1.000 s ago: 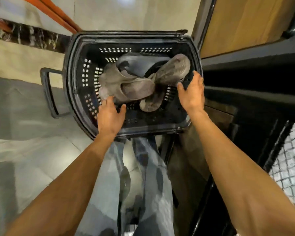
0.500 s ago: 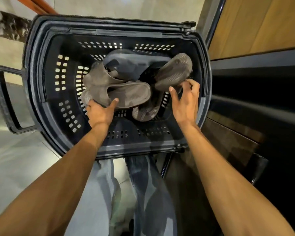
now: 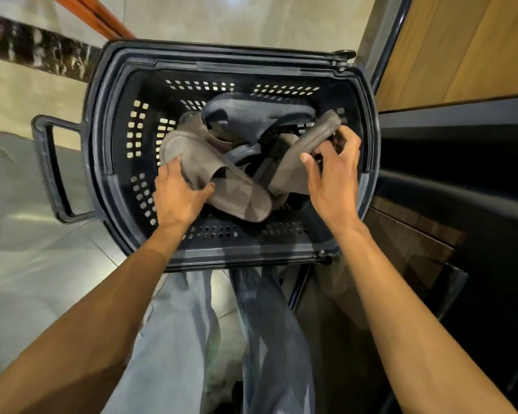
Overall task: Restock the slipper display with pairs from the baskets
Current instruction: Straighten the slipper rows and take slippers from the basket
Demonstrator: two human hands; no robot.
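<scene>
On the far left, the basket handle (image 3: 47, 168) sticks out from the black basket (image 3: 102, 150), which sits in front of the person's legs. All the slippers are inside the basket, in a messy pile.

The left hand (image 3: 177, 201) is inside the basket. It grips the left brown slipper (image 3: 237, 198) by its side, with the thumb on top and the fingers curled round the edge. This slipper lies on top of the pile, so I think it will come out easily. It is best to lift it straight up, so its toe does not catch the basket wall.

In the middle, a grey slipper (image 3: 251, 115) lies across the back of the pile. It touches both brown ones. It could get dragged up with them, so a slow lift is safer. If it comes along, a small shake should drop it back.

Next is the right brown slipper (image 3: 317, 132). It stands tilted on its edge, with its lower end down beside the other brown one. The right hand (image 3: 332, 186) pinches its upper edge between the thumb and curled fingers. A pinch like that may slip, so a fuller hold would help before pulling.

The two brown ones look like a pair, so taking them together makes sense. On the far right is a dark shelf (image 3: 461, 162). It may be the display, but I cannot tell.
</scene>
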